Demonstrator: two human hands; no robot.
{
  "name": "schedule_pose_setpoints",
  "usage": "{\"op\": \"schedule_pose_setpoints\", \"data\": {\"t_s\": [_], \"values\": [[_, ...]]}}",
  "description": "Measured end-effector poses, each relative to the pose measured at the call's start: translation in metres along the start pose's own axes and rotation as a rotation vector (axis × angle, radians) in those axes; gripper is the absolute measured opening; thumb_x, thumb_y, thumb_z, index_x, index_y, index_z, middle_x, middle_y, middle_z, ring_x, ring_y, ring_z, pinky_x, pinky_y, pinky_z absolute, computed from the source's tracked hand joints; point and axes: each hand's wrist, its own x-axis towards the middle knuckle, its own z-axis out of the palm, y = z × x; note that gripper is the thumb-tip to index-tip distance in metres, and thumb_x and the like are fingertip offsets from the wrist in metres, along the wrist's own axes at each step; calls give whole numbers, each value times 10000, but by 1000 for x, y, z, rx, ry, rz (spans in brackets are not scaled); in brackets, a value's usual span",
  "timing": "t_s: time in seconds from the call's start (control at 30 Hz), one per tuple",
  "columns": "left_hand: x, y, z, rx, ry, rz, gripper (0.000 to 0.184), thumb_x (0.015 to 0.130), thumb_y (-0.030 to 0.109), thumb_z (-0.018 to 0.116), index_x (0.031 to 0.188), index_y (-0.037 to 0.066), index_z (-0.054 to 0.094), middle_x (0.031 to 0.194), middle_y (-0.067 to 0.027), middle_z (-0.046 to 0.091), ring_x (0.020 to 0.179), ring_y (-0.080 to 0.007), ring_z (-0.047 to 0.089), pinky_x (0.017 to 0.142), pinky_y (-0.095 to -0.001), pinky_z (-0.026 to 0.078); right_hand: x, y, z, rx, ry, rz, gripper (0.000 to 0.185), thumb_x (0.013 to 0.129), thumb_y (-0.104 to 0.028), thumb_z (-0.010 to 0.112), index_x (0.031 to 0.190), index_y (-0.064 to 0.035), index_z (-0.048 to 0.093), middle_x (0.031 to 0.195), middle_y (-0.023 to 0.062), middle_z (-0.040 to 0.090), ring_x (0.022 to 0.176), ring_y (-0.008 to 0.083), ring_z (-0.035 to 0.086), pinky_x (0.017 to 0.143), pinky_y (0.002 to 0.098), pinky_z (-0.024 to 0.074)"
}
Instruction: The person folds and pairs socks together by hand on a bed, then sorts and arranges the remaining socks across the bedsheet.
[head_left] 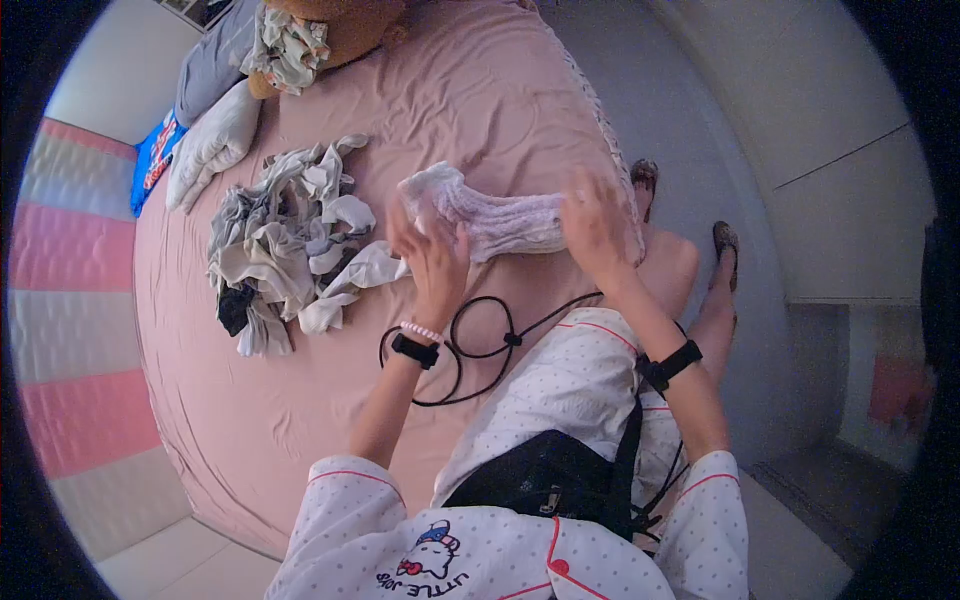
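A white and pale lilac knitted cloth item [510,222] lies stretched across the pink bed sheet [400,350]. Over its left end is my left hand [430,240], its fingers bent and partly spread on the fabric. At the right end, the fingers of my right hand [593,222] are blurred and close to the edge of the knit, so their grip is unclear. Left of my left hand is a heap of white, grey and beige clothes [280,240], with one pale piece reaching toward my wrist.
A black cable [510,340] loops on the bed near my lap. White pillow [215,145], blue cushion [155,165] and patterned cloth [288,50] on a brown plush item [350,35] are at the upper left. Grey floor [690,110] borders the bed's right edge.
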Motion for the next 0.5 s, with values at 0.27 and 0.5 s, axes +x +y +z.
{"op": "schedule_pose_setpoints", "data": {"t_s": [0.27, 0.5], "values": [[26, -21, 29, -14, -493, 627, 644, 824, 405, 539, 1377, 137, 349, 1401, -154, 326, 1328, -355, 224, 1084, -540, 110, -4, -3, 13, 116, -190, -488, 515, 842, -244, 527, 1330, -141, 397, 1381, 79, 373, 1266, 253, 348, 1050, 435, 284], [33, -18, 35, 65, -493, 540, 744, 763, 575, 533, 1390, 224, 342, 1464, -172, 215, 1368, -349, 137, 1042, -624, -14, -24, 24, 8, 48, -268, -323, 698, 799, -394, 589, 1411, -292, 270, 1446, 98, 259, 1326, 357, 230, 1049, 558, 211]]}}
